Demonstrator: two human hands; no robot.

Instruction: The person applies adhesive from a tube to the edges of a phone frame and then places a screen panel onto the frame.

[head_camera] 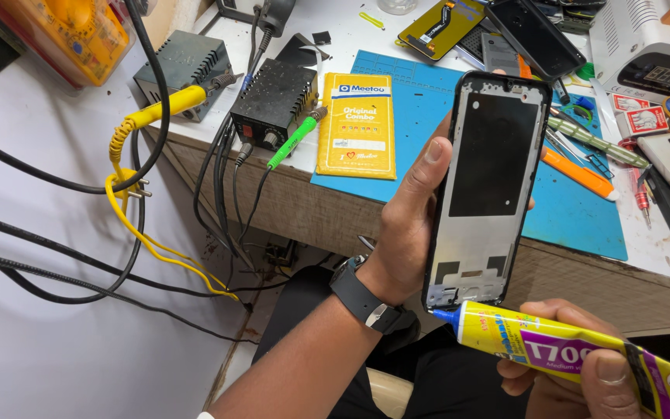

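L hand (409, 225) w/ phone frame (487, 190), R hand (575, 372) w/ glue tube (575, 353)

At frame centre the left hand (409, 225) holds a phone frame (488, 190) upright before the surface (304, 206). At lower right the right hand (575, 372) holds a glue tube (575, 353), its nozzle touching the frame's lower left corner. Behind, a mat (575, 213) lies on the surface, a flat packet (357, 124) on its left edge; two power boxes (273, 101) stand left of the packet.

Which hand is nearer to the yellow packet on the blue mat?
Left. The left hand holds the phone frame just right of the yellow packet; the right hand holds the glue tube lower, off the mat.
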